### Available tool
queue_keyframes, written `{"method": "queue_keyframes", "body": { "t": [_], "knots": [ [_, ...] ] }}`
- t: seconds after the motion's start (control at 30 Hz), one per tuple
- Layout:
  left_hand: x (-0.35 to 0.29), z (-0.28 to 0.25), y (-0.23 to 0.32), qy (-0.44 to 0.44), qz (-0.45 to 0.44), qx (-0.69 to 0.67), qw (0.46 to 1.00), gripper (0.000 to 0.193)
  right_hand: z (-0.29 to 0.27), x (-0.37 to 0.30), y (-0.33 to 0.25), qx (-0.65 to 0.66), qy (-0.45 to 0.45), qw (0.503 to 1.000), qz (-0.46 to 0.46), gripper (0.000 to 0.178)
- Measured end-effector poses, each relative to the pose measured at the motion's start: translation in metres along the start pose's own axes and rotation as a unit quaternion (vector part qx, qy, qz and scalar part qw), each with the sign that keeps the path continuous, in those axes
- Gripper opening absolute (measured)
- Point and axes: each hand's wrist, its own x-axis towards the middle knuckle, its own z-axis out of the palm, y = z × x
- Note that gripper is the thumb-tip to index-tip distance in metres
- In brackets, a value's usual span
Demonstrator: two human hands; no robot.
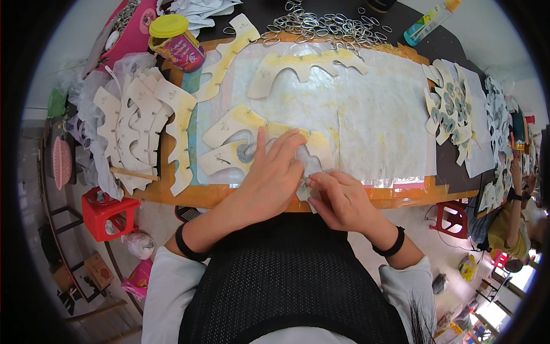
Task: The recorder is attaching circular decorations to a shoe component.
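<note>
A cream scalloped piece [220,157] with a grey oval ring [246,152] lies before me on the pale work sheet. My left hand [272,178] rests over it, fingers stretched out and pressing on its surface. At the near table edge my right hand [344,200] pinches the lower end of this piece [305,192] between thumb and fingers; what else sits in the pinch is too small to tell. Just beyond, partly under my left fingertips, lies a scalloped piece smeared with yellow [235,123]. Two more yellowed pieces lie farther off, one at the centre [275,74], one leaning left [226,63].
Metal oval rings [326,26] are heaped at the far edge. A yellow-lidded tub [177,43] stands far left, near stacked cream pieces [134,114]. Pieces with grey rings [450,103] pile up at right. A spray bottle [429,23] is behind; another person [510,223] works far right.
</note>
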Motion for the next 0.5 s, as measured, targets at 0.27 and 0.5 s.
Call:
{"method": "queue_keyframes", "body": {
  "t": [0.27, 0.5],
  "knots": [
    [-0.03, 0.021, -0.015, 0.099, 0.1, 0.019, 0.99, 0.022, -0.003, 0.006, -0.002, -0.053, -0.03, 0.998, -0.022, 0.04],
    [-0.019, 0.003, -0.019, 0.059, 0.101, -0.029, 0.993, 0.037, 0.0, 0.002, -0.001, -0.077, -0.037, 0.996, -0.033, 0.036]
  ]
}}
